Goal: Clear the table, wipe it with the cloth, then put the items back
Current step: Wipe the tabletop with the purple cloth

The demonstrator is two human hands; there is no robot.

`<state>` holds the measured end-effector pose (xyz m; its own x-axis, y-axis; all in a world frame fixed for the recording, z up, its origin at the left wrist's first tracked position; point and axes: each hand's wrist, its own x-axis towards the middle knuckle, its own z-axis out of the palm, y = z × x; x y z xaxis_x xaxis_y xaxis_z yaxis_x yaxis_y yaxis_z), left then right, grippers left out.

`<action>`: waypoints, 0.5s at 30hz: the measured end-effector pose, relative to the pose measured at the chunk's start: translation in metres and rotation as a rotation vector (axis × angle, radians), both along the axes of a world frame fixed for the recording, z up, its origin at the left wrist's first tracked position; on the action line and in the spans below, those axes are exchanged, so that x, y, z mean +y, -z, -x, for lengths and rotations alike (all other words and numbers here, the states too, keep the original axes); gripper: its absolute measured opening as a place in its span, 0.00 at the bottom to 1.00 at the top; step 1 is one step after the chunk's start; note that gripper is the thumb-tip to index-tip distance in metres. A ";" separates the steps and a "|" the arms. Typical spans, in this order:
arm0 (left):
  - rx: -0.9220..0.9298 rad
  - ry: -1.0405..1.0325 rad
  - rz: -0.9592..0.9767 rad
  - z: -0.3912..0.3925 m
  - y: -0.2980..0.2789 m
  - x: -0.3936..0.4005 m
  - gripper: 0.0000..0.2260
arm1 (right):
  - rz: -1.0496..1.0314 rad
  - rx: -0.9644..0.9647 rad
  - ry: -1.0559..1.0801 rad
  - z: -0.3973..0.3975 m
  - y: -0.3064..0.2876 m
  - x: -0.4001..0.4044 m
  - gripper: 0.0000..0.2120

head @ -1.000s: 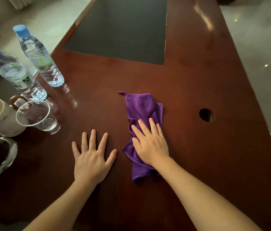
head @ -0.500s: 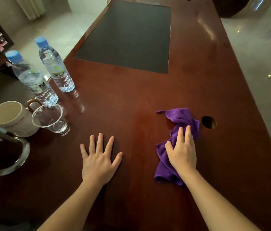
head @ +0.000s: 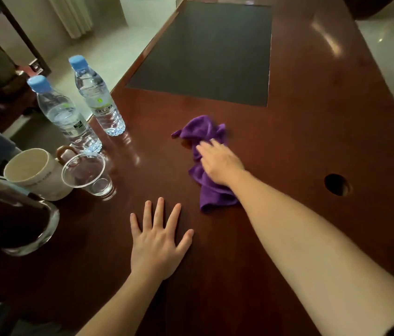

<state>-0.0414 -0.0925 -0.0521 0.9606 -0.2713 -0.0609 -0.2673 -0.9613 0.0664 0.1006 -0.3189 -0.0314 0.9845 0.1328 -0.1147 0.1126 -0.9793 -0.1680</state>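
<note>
- two water bottles (head: 83, 112) stand upright at the left edge of the table (head: 312, 141), close beside each other, blue caps on; nearer to me i see a white mug (head: 37, 173) touching a clear plastic cup (head: 87, 173), and a glass vessel (head: 16, 214) at the far left, partly out of view
- my left hand (head: 158, 243) lies flat on the wood, fingers straight and spread wide, holding nothing
- my right hand (head: 220, 163) presses down on the purple cloth (head: 205, 132), fingers fairly straight and a little blurred; the cloth lies crumpled mid-table, just below the dark inset panel (head: 205, 54)
- right of my forearm, a round hole (head: 336, 184) in the tabletop
</note>
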 end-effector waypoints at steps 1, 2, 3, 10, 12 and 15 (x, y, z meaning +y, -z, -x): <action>-0.003 0.000 -0.002 0.000 0.000 0.000 0.33 | -0.003 0.004 0.084 -0.003 -0.001 -0.017 0.24; -0.006 0.003 -0.004 0.000 0.000 0.001 0.34 | -0.001 0.006 0.177 -0.004 -0.001 -0.037 0.23; -0.005 0.005 -0.006 0.001 0.000 0.001 0.34 | 0.013 0.010 0.261 -0.002 -0.001 -0.060 0.23; 0.000 0.003 0.004 0.001 0.000 0.000 0.34 | -0.052 0.031 0.603 0.075 -0.001 -0.168 0.25; 0.012 0.003 0.001 0.001 -0.001 0.000 0.34 | -0.076 0.020 0.621 0.095 -0.001 -0.164 0.25; 0.027 0.005 0.012 0.001 -0.003 0.000 0.34 | -0.077 -0.011 0.614 0.114 0.001 -0.144 0.25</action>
